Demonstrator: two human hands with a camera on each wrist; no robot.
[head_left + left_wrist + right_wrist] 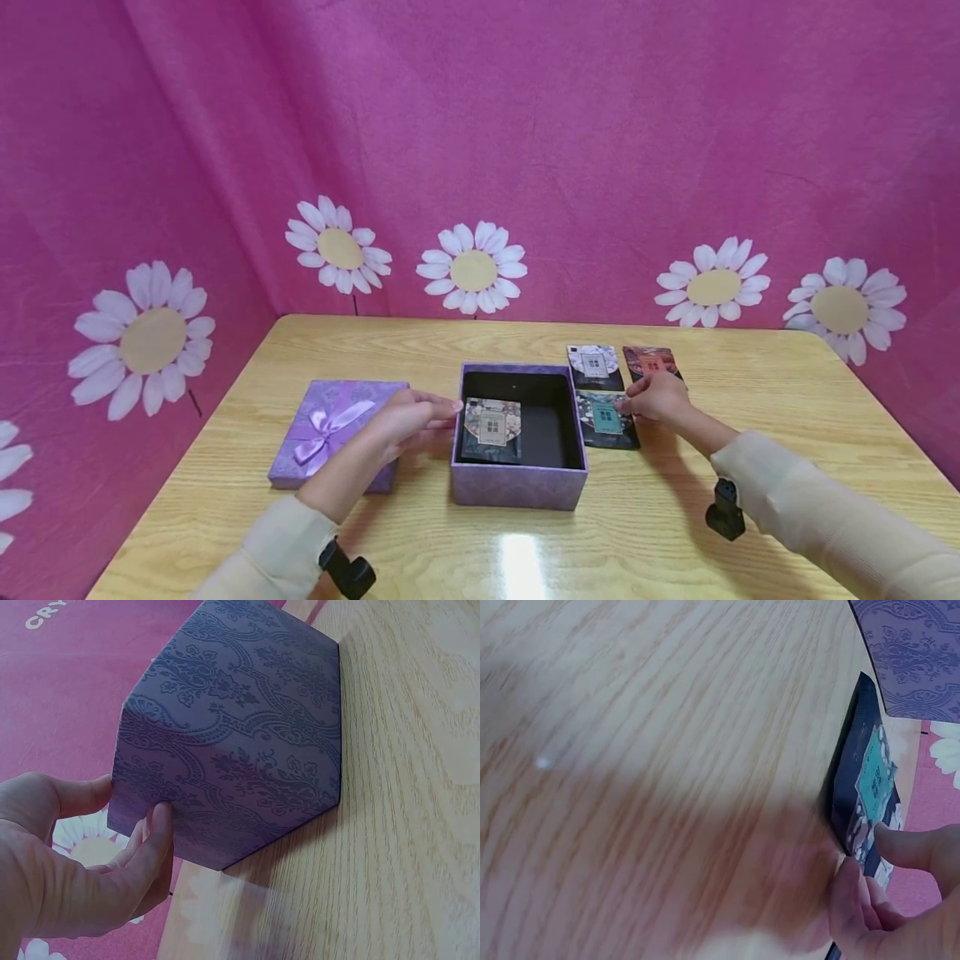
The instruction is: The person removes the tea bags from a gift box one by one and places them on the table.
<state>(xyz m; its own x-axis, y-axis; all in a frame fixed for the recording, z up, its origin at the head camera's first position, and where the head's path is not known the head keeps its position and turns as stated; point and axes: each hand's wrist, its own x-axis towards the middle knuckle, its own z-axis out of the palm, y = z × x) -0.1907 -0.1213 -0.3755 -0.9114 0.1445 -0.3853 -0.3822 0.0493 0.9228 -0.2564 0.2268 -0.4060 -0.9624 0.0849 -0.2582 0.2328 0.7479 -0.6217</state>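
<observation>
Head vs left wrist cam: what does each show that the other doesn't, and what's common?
Only head: the bowed lid, the right hand, four packets, and the dark inside of the purple box.

Only left wrist: white lettering on the pink cloth, cut off by the picture edge.

Both: left hand touching the box, wooden table, daisy-patterned cloth.

L fingers (152,847) bent (R fingers (847,896) pinching).

Wooden table (420,542) bearing box (517,487), lid (330,402), packets (595,367)
</observation>
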